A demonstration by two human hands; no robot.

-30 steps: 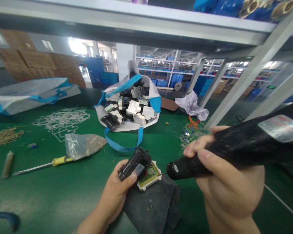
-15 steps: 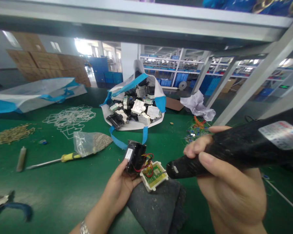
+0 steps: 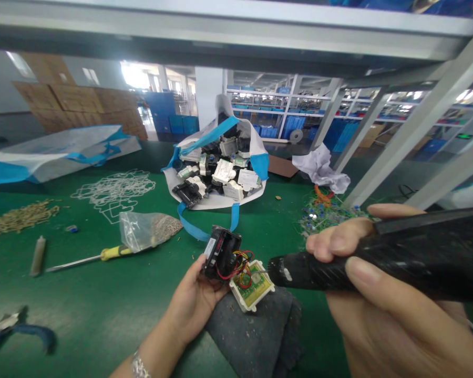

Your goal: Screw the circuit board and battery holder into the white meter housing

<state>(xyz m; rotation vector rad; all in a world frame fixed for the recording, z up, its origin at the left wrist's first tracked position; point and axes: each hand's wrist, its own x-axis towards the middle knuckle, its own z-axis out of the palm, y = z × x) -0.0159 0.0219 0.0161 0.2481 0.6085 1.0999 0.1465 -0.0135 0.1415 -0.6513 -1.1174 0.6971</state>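
Note:
My left hand [image 3: 191, 304] grips a small black housing [image 3: 220, 256], lifted open off a white base with a green circuit board [image 3: 253, 284]. Red, yellow and black wires [image 3: 240, 265] join the two parts. The base rests on a dark grey cloth pad [image 3: 252, 336]. My right hand [image 3: 382, 304] is wrapped around a black electric screwdriver [image 3: 378, 260], whose tip points left at the circuit board, close to its right edge.
A white and blue bag [image 3: 256, 165] of similar black and white units stands behind. A yellow-handled screwdriver [image 3: 89, 257], a plastic bag of small parts [image 3: 147, 228], blue-handled pliers [image 3: 19, 333] and loose wires [image 3: 327, 212] lie on the green table [image 3: 82, 310]. Metal shelf posts [image 3: 410, 121] rise on the right.
The black housing, closed over the base a second ago, has been lifted and turned up by my left hand, exposing wires and board. The electric screwdriver has tilted more level.

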